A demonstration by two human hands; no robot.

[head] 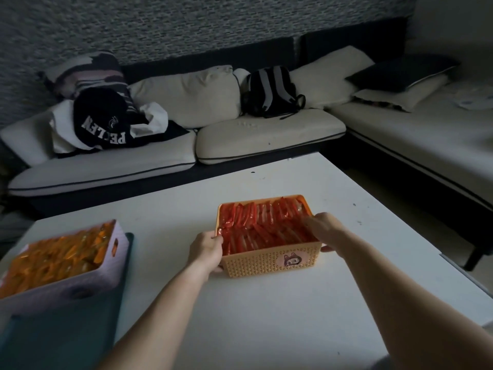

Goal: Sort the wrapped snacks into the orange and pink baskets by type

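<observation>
An orange woven basket (269, 263) stands in the middle of the white table, packed with rows of red wrapped snacks (264, 225). My left hand (206, 249) grips the basket's left rim, fingers curled over the edge onto the red wrappers. At the opposite rim, my right hand (326, 231) holds on with its fingers reaching in over the snacks and its thumb outside the wall. A pink basket (80, 281) full of orange wrapped snacks (58, 252) sits at the left, apart from both hands.
The pink basket rests on a dark green mat (66, 329) at the table's front left. The white table (266, 316) ends near a sofa (186, 145) carrying cushions, clothes and a backpack. A second sofa section runs along the right.
</observation>
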